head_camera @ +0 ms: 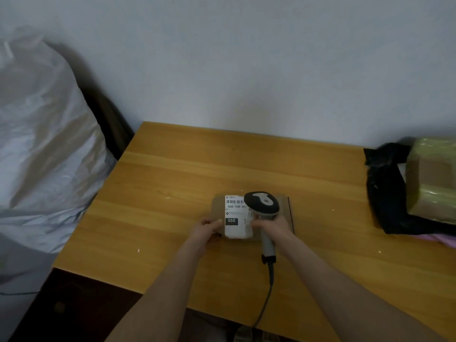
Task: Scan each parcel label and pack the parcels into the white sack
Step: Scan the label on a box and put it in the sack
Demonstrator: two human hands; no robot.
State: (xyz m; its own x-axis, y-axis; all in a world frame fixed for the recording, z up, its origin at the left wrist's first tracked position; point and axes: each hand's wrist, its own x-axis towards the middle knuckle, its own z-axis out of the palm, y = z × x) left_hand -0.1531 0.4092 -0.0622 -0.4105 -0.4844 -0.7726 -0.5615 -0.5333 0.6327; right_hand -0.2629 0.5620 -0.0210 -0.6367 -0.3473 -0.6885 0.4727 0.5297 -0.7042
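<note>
Lighting: dim, flat, cool grey; no distinct source.
Shadows: dark band on the wall (246, 70) behind the white sack (44, 134), far left; area below the desk (172, 169), near left, almost black.
Glare: faint sheen on the taped parcel (434, 183), far right.
Focus: soft throughout; label (235, 215) print partly legible.
Edges: wide-angle bending, blurred corners.

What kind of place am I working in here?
Likely a makeshift parcel station in a plain room: labelled parcel on a wooden table, corded scanner over it, white sack alongside.

A flat brown cardboard parcel (218, 206), white label (235, 213) facing up, lies toward the wooden table (172, 181)'s front edge. A bulging white sack (44, 144) stands off its left edge.
</note>
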